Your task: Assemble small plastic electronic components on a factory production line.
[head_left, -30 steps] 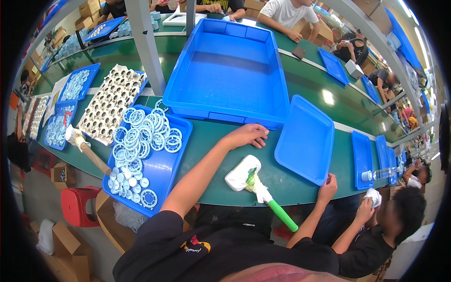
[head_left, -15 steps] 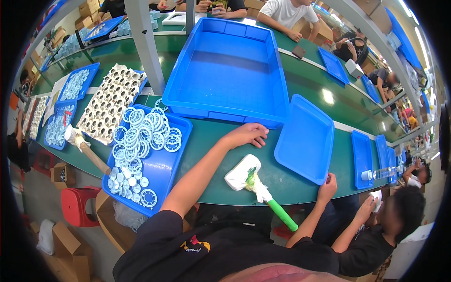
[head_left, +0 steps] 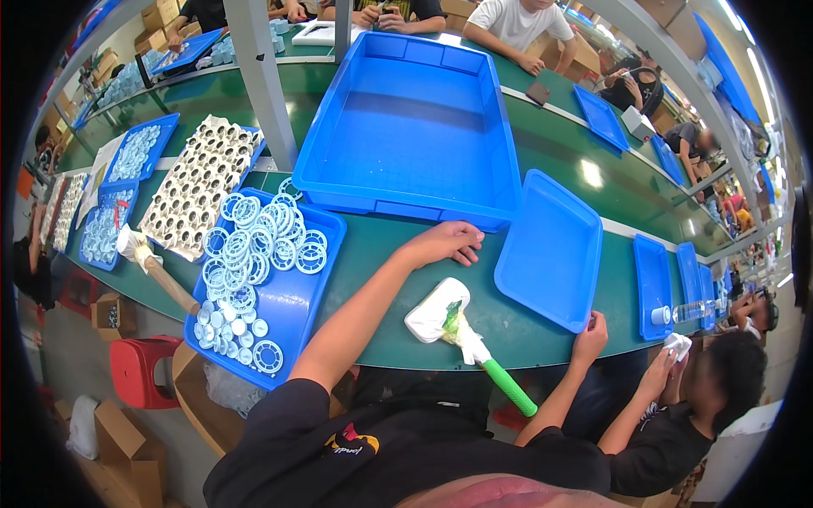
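The mallet lies before you, head on the table, green handle jutting past the near edge. Your left hand rests beyond it near the bin, loosely curled, holding nothing. Your right hand is at the tray's near corner; I can't tell whether it grips. You seem paused; lifting the mallet would call for reaching back, with bin and tray bounding its far and right sides.

Assembly workshop: long green benches, blue trays of plastic parts, cardboard boxes
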### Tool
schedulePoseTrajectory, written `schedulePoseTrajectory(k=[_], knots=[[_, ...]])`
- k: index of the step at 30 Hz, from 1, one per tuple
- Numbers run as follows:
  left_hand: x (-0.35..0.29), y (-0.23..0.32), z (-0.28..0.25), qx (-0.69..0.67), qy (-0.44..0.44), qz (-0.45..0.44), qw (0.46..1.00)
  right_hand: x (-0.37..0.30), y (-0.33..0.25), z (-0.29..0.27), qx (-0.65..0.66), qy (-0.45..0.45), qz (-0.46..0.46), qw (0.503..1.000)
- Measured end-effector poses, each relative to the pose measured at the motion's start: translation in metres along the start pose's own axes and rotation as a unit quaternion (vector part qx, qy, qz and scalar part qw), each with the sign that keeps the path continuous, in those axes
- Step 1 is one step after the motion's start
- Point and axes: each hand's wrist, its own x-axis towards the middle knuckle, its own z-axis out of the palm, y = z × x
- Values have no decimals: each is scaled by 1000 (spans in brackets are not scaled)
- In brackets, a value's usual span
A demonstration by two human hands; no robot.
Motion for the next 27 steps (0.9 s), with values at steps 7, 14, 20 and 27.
schedulePoseTrajectory(k=[7,14,20,27], knots=[[-2,2,2,-1,-1,3,1000,0,3,0,3,5,-8,1000],[-1,1,1,4,0,2,1000,0,4,1,3,6,-8,1000],[-1,1,0,6,3,1,1000,1,2,1,-5,1,-6,1000],[0,0,1,11,4,2,1000,0,2,1,3,3,-2,1000]])
